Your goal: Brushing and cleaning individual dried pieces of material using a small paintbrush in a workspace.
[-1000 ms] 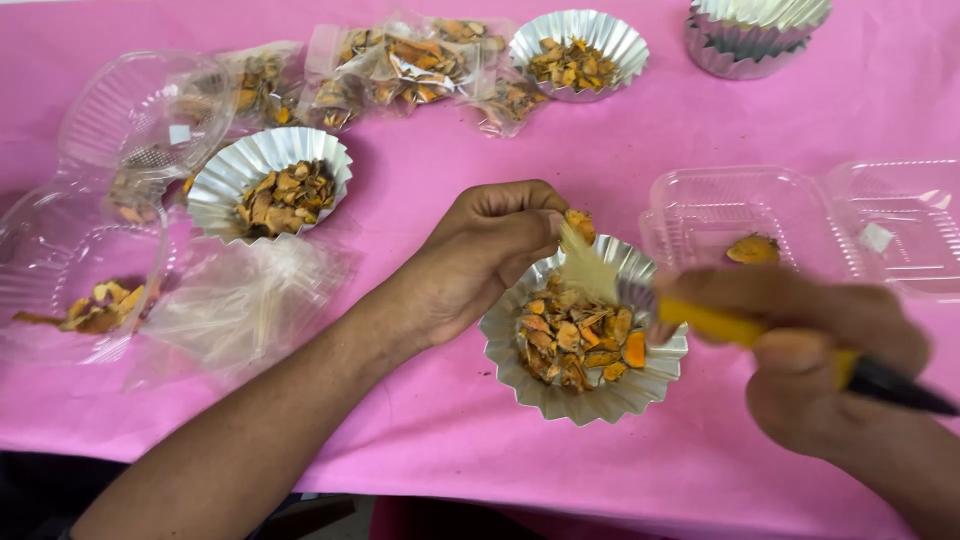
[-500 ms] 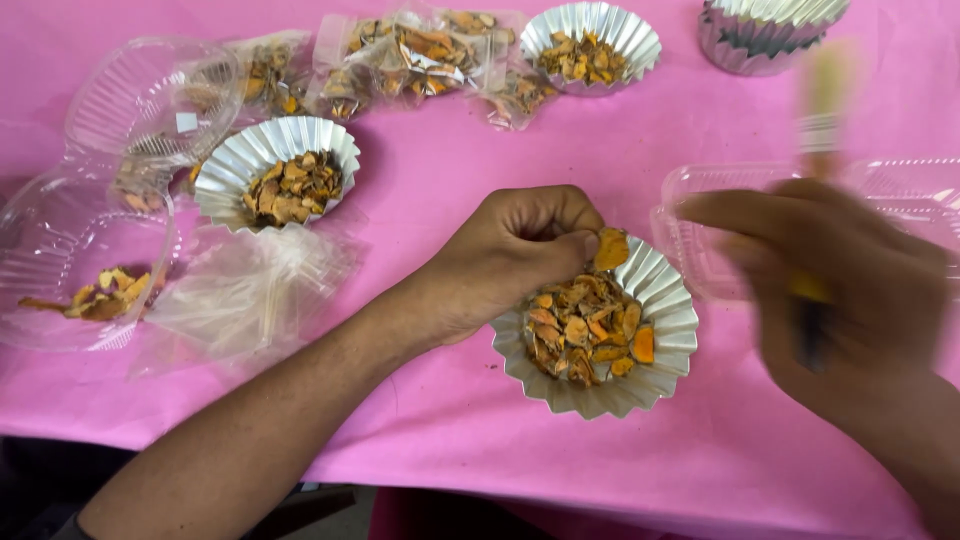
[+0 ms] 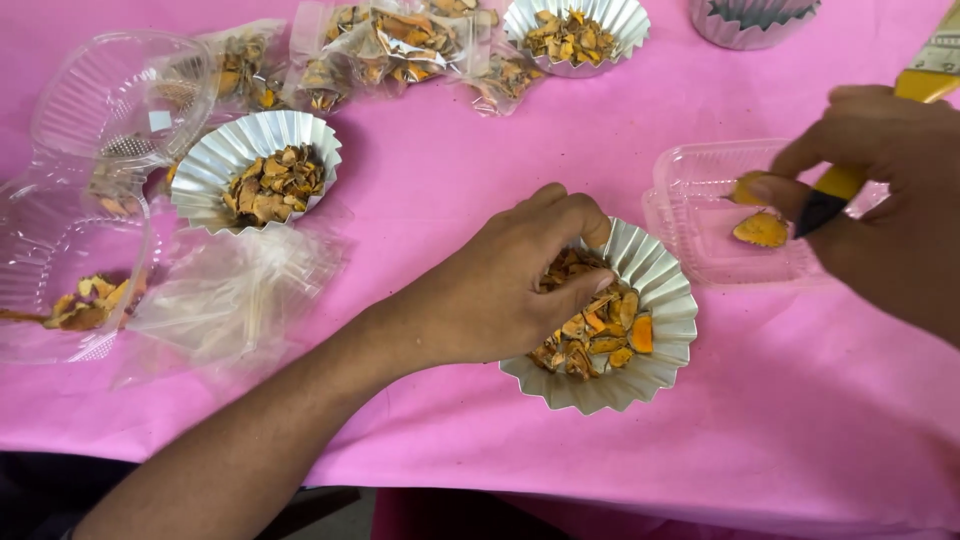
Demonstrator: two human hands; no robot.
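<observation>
My left hand (image 3: 500, 285) rests on the near left rim of a fluted foil cup (image 3: 655, 335), its fingers curled into the dried orange slices (image 3: 600, 335) that fill the cup. My right hand (image 3: 880, 190) is at the right, above a clear plastic clamshell box (image 3: 690, 215). It grips a brush with a yellow and black handle (image 3: 850, 175), bristles pointing up and out of view, and pinches one orange slice between thumb and finger. Another orange slice (image 3: 762, 230) lies inside the box.
A second foil cup of slices (image 3: 215, 175) stands at the left, a third (image 3: 622, 20) at the back. Small plastic bags of slices (image 3: 390, 45) lie at the back, empty bags (image 3: 230, 295) and open clear boxes (image 3: 70, 270) at the left. A stack of foil cups (image 3: 750, 20) stands far right. The cloth is pink.
My right hand has swung the brush up away from the foil cup and moved right over the clear box, now pinching a slice. My left hand has stayed on the cup.
</observation>
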